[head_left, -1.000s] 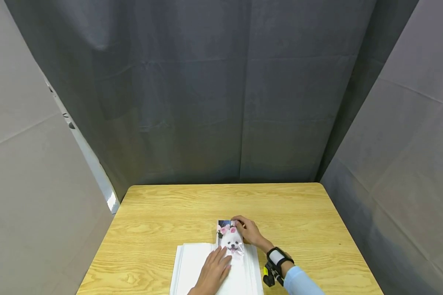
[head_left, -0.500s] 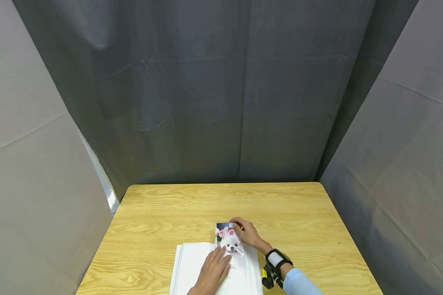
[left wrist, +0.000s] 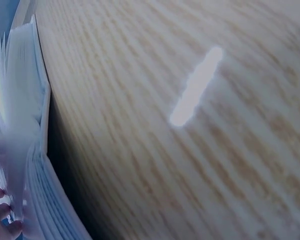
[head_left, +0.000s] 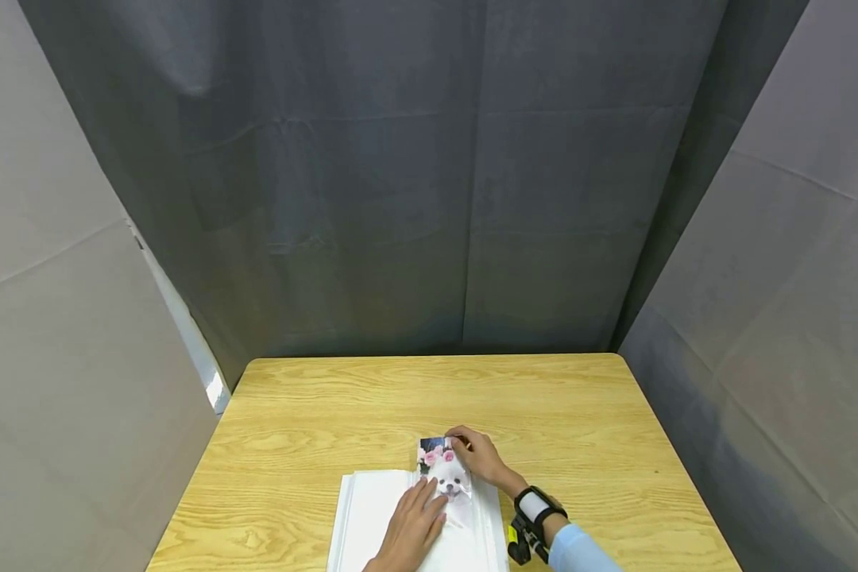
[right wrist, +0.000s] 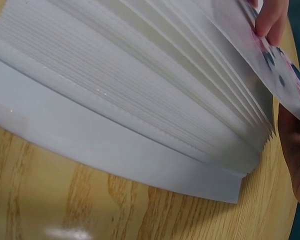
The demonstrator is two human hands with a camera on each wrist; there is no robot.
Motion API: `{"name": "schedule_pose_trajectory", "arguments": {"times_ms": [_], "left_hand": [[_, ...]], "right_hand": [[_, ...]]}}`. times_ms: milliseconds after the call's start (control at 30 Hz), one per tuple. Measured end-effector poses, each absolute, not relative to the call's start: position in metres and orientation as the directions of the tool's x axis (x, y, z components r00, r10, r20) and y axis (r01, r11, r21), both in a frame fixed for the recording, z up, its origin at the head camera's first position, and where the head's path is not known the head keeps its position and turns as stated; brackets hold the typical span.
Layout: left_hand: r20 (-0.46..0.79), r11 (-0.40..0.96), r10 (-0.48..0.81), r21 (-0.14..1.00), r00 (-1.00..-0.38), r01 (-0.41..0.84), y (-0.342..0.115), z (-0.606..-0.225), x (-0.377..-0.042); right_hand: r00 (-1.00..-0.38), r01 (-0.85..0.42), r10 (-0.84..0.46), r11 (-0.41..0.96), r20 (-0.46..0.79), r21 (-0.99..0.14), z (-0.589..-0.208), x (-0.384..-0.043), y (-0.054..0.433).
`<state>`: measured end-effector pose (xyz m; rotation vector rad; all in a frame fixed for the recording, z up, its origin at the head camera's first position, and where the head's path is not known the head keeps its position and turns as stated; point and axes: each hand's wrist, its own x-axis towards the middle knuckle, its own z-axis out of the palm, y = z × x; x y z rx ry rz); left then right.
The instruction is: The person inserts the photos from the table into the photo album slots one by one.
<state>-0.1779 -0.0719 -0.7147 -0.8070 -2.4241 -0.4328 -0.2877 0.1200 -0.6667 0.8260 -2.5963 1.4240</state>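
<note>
A photo point(head_left: 446, 469) of a white dog with pink flowers on its head stands partly out past the far edge of an open photo album point(head_left: 372, 508). Its lower part overlaps the right-hand page, under clear film. My right hand point(head_left: 481, 457) pinches the photo's upper right corner. Fingers spread, my left hand point(head_left: 411, 524) rests on the album beside the photo's lower left. In the right wrist view the photo point(right wrist: 260, 55) tilts above the fanned pages, with the right hand point(right wrist: 296, 155) at its edge. Left-hand fingertips point(left wrist: 5, 215) touch a page in the left wrist view.
The album lies at the near edge of a wood-grain table point(head_left: 314, 405). A dark grey curtain point(head_left: 372, 199) hangs behind, and pale cloth panels point(head_left: 779, 334) flank both sides. The right wrist wears a black strap with a device point(head_left: 536, 508).
The photo has slid a little nearer, down into the album page, and my right hand has moved with it. My left hand stays in place.
</note>
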Motion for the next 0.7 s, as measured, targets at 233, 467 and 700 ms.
{"name": "schedule_pose_trajectory", "arguments": {"times_ms": [233,467,700], "left_hand": [[0.601,0.768,0.455,0.109,-0.657,0.631,-0.0717,-0.7145,-0.1780],[0.629,0.756,0.454,0.103,-0.631,0.646,-0.0716,-0.7159,-0.1793],[0.612,0.761,0.454,0.111,-0.647,0.639,-0.0717,-0.7173,-0.1786]], "right_hand": [[-0.856,-0.484,-0.426,0.464,0.293,-0.742,-0.6687,-0.2876,0.1202],[-0.844,-0.493,-0.458,0.454,0.280,-0.742,-0.6685,-0.2837,0.1214],[-0.844,-0.469,-0.487,0.468,0.224,-0.749,-0.6651,-0.2795,0.1218]]}}
